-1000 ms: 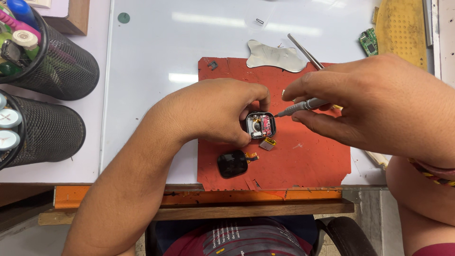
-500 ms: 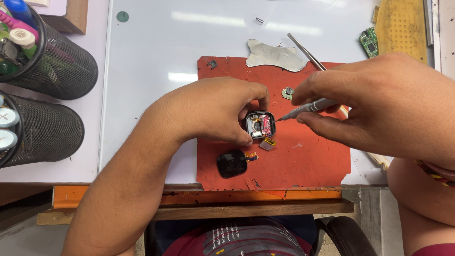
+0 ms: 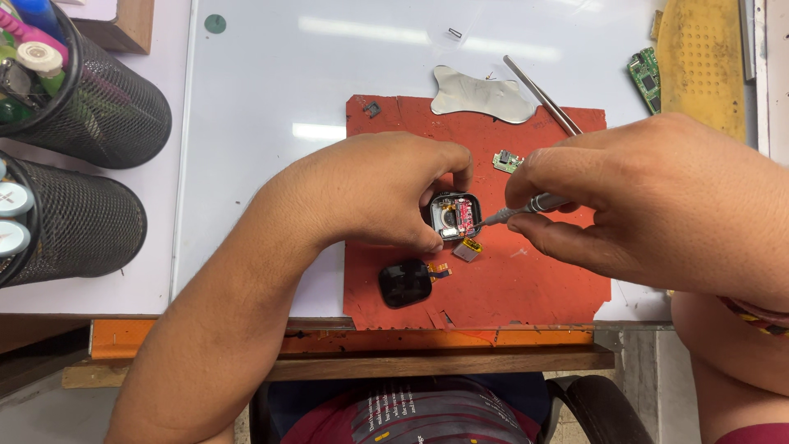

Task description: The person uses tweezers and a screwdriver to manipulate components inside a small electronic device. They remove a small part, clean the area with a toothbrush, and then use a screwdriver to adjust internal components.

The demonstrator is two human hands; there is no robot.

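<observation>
A work mat [image 3: 526, 288] was laid on a whiteboard [image 3: 271, 90], which rested on the table [image 3: 345, 339]. At the middle of the mat an opened watch case [image 3: 454, 215] was pinched by the left hand [image 3: 374, 193], and from its right side the tip of a screwdriver [image 3: 514, 212], held by the right hand [image 3: 657, 197], was set against it. Just before the case lay a small battery [image 3: 467, 249], and further forward and left a detached screen [image 3: 405, 284]. Behind the case, a small circuit board [image 3: 508, 160] lay on the mat. A metal pry plate [image 3: 481, 94] overlapped the mat's far edge, with tweezers [image 3: 538, 94] to its right. Two mesh pen holders [image 3: 78, 222] stood at the far left.
</observation>
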